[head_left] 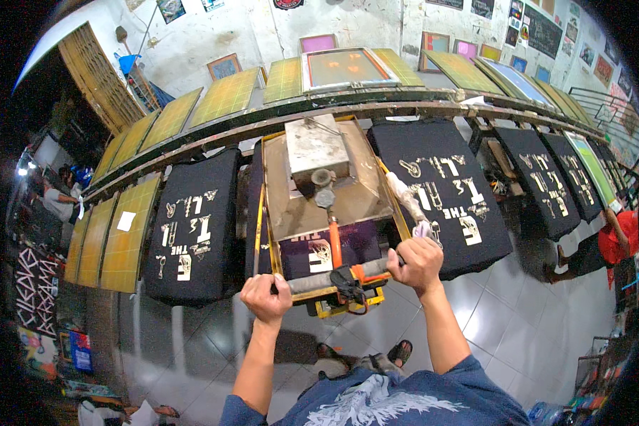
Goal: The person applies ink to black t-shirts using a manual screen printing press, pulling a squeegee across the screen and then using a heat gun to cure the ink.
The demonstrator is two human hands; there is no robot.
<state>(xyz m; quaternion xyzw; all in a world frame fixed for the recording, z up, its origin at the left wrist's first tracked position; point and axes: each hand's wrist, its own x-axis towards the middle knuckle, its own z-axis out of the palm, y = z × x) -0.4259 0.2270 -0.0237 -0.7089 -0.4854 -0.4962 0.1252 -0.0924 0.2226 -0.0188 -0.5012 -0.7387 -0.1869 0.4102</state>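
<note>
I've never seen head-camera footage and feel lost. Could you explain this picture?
It comes from a fisheye camera on someone's head, looking down, so straight edges bend. No robot here: the bare left hand and right hand grip a crossbar at the near end of a yellow-framed device. A metal box sits on top; a dark printed cloth shows beneath. Black shirts with pale prints lie on either side, and yellowish boards line up beyond.

Head-worn fisheye, downward over 2 hands [265,298]
</note>
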